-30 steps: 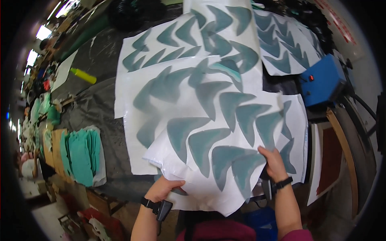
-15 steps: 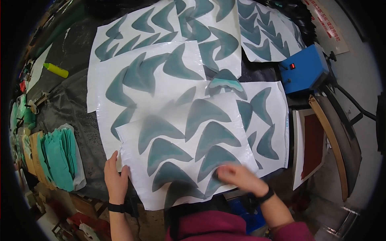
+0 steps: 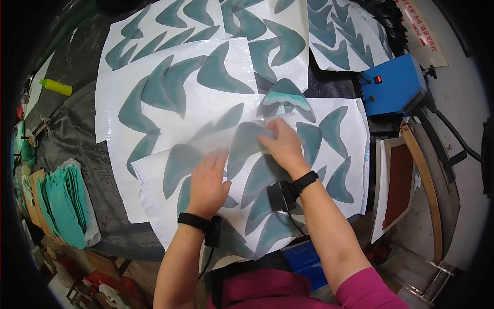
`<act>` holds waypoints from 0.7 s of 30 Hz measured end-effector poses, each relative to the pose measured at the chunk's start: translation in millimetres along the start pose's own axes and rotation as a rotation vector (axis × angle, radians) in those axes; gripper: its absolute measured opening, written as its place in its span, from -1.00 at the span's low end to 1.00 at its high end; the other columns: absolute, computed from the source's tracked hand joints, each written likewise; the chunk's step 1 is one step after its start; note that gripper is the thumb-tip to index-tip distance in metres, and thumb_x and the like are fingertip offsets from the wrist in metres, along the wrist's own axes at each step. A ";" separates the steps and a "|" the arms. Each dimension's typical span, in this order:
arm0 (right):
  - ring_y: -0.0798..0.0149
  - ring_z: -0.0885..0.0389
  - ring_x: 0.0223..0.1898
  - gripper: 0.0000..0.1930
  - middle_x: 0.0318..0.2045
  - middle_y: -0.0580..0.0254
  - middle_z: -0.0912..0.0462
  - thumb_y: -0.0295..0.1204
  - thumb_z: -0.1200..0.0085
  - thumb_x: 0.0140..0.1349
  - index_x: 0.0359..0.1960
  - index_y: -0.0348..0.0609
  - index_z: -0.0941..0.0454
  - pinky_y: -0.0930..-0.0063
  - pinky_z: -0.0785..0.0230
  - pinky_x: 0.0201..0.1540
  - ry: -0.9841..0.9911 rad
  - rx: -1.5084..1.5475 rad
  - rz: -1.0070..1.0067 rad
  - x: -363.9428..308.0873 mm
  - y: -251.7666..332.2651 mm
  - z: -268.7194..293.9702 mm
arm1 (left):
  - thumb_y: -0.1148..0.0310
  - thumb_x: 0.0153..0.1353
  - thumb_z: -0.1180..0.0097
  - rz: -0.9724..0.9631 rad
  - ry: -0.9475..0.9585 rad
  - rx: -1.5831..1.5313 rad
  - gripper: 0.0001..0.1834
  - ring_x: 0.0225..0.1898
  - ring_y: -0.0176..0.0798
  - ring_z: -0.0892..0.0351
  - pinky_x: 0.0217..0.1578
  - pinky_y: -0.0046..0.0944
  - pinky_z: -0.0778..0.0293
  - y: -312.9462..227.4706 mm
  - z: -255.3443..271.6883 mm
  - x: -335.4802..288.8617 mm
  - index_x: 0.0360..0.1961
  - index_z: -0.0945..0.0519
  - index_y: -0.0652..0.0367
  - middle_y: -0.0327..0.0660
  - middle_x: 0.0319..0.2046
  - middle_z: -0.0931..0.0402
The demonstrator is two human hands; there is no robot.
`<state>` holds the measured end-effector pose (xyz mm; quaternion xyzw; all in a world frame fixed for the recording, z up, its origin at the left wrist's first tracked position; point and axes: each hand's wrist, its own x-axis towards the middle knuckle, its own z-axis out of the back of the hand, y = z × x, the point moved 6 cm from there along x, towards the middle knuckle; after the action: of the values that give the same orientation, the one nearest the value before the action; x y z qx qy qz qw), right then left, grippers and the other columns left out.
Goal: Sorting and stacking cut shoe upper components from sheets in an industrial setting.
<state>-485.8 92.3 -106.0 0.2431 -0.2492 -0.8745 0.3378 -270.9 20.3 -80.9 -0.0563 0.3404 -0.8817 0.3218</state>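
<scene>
A white, partly see-through sheet (image 3: 154, 177) lies in front of me, with rows of curved, fin-shaped grey-green pieces (image 3: 180, 162) on or beneath it. My left hand (image 3: 210, 183) rests flat on this sheet, fingers stretched out and nothing held. Farther up and to the right, my right hand (image 3: 284, 144) is at the sheet's upper edge, its fingers curled; what is between them, if anything, is hidden. Just beyond it sits a fin piece with a bright turquoise wavy band (image 3: 288, 97). Both wrists wear black bands with small dark boxes.
More white sheets with fin pieces (image 3: 218, 74) overlap toward the back. A blue machine (image 3: 393, 85) with a red switch stands at right, near a framed dark-red panel (image 3: 399, 185). Turquoise pieces (image 3: 62, 203) are stacked at left; a yellow-green bottle (image 3: 55, 87) lies farther back.
My left hand has moved from the sheet's left edge onto its middle. My right hand has gone from the near right part up to the far edge. The sheets appear slightly farther left.
</scene>
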 end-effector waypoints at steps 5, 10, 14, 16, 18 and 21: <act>-0.05 -0.61 -0.23 -0.54 -0.23 0.00 -0.65 -0.25 -0.33 0.15 0.02 -0.18 -0.50 0.18 -0.46 -0.12 -0.065 0.310 0.026 -13.8 1.6 6.0 | 0.62 -0.03 -0.13 -0.040 -0.029 -0.007 -0.22 0.20 0.18 -0.43 0.24 0.03 -0.37 13.6 -9.9 13.1 0.35 -0.45 0.19 0.03 0.25 -0.44; 0.06 -0.61 -0.19 -0.65 -0.25 0.03 -0.63 -0.43 -0.23 0.26 0.06 -0.18 -0.54 0.28 -0.43 -0.06 0.015 0.227 0.384 -47.8 26.2 28.0 | 0.69 -0.01 0.00 -0.090 -0.031 -0.008 -0.22 0.07 0.18 -0.45 0.13 0.06 -0.42 27.2 -16.8 34.0 0.35 -0.50 0.09 0.01 0.13 -0.47; 0.11 -0.58 -0.13 -0.76 -0.21 0.11 -0.65 -0.47 -0.20 0.28 -0.03 -0.20 -0.61 0.35 -0.40 0.04 0.082 0.946 -0.100 -82.1 -7.9 56.1 | 0.69 0.03 0.01 -0.056 -0.035 0.048 -0.25 0.03 0.15 -0.47 0.04 0.02 -0.45 23.3 -11.9 36.7 0.33 -0.53 0.05 0.01 0.03 -0.48; 0.07 -0.57 -0.06 -0.72 -0.17 0.09 -0.63 -0.45 -0.21 0.26 -0.02 -0.26 -0.59 0.32 -0.39 0.11 0.186 0.985 -0.206 -87.4 -27.6 51.4 | 0.65 0.05 -0.03 -0.025 0.007 0.040 -0.31 -0.01 0.14 -0.49 0.02 0.02 -0.46 26.6 -12.6 38.5 0.29 -0.56 0.08 -0.01 -0.01 -0.50; 0.02 -0.55 -0.01 -0.62 -0.12 0.00 -0.59 -0.41 -0.25 0.25 0.05 -0.34 -0.54 0.31 -0.38 0.15 0.252 0.298 0.105 -83.2 -32.9 39.7 | 0.63 0.07 -0.06 -0.035 0.028 0.049 -0.35 0.00 0.13 -0.50 0.02 0.02 -0.46 19.4 -9.2 35.1 0.26 -0.57 0.11 -0.01 0.00 -0.51; -0.10 -0.52 0.07 -0.52 -0.04 -0.10 -0.56 -0.36 -0.30 0.18 0.11 -0.29 -0.52 0.20 -0.37 0.18 0.104 0.133 0.123 -80.6 -31.3 28.5 | 0.58 0.08 -0.10 -0.123 0.005 0.087 -0.41 0.06 0.12 -0.50 0.05 0.01 -0.45 0.4 -17.1 18.5 0.22 -0.58 0.14 -0.02 0.06 -0.53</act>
<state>-464.8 177.7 -82.5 0.2941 -0.3032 -0.8200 0.3863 -290.6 18.4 -96.3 -0.0610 0.2986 -0.9138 0.2685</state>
